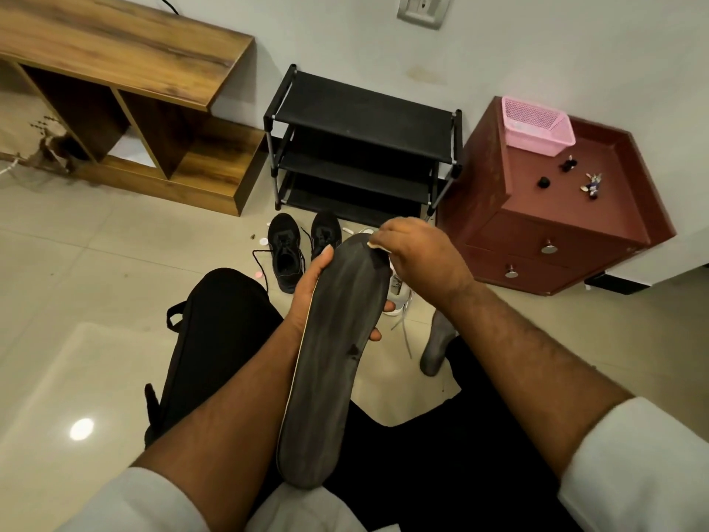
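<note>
Insole (333, 359) gripped round edges by left hand (307, 297); right hand (418, 259), wrist bent, pinches white pad (378, 246) at tip.

White sleeves (633, 466) end above bare forearms — black trousers (441, 474) cover the legs.

A pale grey-white wall (345, 36) runs across the top from ten to two o'clock, with what seems to be a socket plate (422, 7) at about one o'clock. The floor (76, 270) is glossy beige tile, and a round glare of lamp light (81, 429) shows at eight o'clock. At ten o'clock a wood-grain unit (126, 71) with open compartments stands against the wall. At twelve o'clock, just beside it, stands a black three-tier shoe rack (364, 120). At two o'clock, close to the rack, sits a reddish-brown cabinet (537, 224) with two metal-knobbed drawers and a raised rim.
</note>
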Motion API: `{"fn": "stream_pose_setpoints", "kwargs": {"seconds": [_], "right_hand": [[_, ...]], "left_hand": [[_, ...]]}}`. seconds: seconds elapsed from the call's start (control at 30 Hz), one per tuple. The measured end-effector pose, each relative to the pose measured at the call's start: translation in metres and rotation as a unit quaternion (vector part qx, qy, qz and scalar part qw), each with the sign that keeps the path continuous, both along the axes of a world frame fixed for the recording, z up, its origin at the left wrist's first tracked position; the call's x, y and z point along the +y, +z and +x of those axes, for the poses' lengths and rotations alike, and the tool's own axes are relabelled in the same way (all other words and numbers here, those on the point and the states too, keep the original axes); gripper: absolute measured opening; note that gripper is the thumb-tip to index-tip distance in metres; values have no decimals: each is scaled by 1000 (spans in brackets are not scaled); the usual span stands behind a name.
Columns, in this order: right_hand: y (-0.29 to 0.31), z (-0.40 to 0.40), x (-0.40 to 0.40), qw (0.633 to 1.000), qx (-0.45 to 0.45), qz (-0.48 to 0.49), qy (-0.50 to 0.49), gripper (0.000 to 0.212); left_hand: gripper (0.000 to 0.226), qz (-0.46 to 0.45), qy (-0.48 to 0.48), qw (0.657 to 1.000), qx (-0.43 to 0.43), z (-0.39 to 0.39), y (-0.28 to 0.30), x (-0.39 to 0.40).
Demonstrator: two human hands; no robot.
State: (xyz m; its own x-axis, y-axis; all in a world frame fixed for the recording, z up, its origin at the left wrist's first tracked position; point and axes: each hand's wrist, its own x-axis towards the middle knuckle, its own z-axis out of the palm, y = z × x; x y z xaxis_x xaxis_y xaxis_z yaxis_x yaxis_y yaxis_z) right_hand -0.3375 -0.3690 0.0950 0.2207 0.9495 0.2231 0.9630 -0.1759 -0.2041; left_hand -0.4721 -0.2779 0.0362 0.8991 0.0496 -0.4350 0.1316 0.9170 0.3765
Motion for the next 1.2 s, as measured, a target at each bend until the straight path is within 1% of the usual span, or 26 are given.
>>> {"fn": "stream_pose_setpoints", "kwargs": {"seconds": [0.03,0.07,0.13,0.17,0.23,0.3,0.37,0.43,0.5,0.57,0.6,0.67,0.77,0.87,0.93,1.03,1.1,1.2], "right_hand": [[0,-4,0,1000,11,-2,1,33],[-2,-8,-2,1000,18,-11,5,34],[-8,-16,-9,999,17,-48,17,18],[-11,-17,-13,997,11,-70,19,15],[-12,-17,-17,993,3,-118,13,21],[-10,-13,-14,995,6,-97,0,19],[-7,-7,-6,997,11,-63,-35,17],[-4,-1,2,996,12,-55,-65,20],[-6,-3,6,993,23,-87,-71,22],[-11,-11,0,991,34,-113,-60,21],[-15,-16,-6,992,39,-109,-50,21],[-24,-25,-20,993,50,-101,-34,20],[-27,-28,-27,993,42,-98,-43,17],[-19,-18,-14,995,2,-74,-72,17],[-13,-8,0,993,-29,-66,-97,20],[-6,-1,18,990,-48,-79,-104,22],[-5,-4,21,990,-44,-98,-87,23],[-10,-12,10,989,-11,-128,-75,19]], "left_hand": [[78,10,10,1000,5,-2,-2,3],[77,14,15,1000,8,-4,1,4],[75,26,28,999,25,-7,2,6],[72,40,39,998,36,-6,0,6],[61,62,53,995,54,-3,2,3],[63,48,46,996,57,0,3,-4],[68,53,31,997,53,0,-1,-8],[69,31,32,998,40,2,-1,-11],[65,16,76,996,43,3,3,-12],[57,17,126,989,72,4,5,-11],[55,23,136,987,84,5,3,-10],[58,32,140,985,99,5,3,-9],[59,32,131,986,97,7,1,-10],[55,22,130,987,88,8,6,-14],[57,12,123,990,70,8,9,-15],[59,7,122,991,61,6,9,-14],[59,0,127,990,56,6,9,-13],[59,10,132,987,91,5,7,-10]]}}
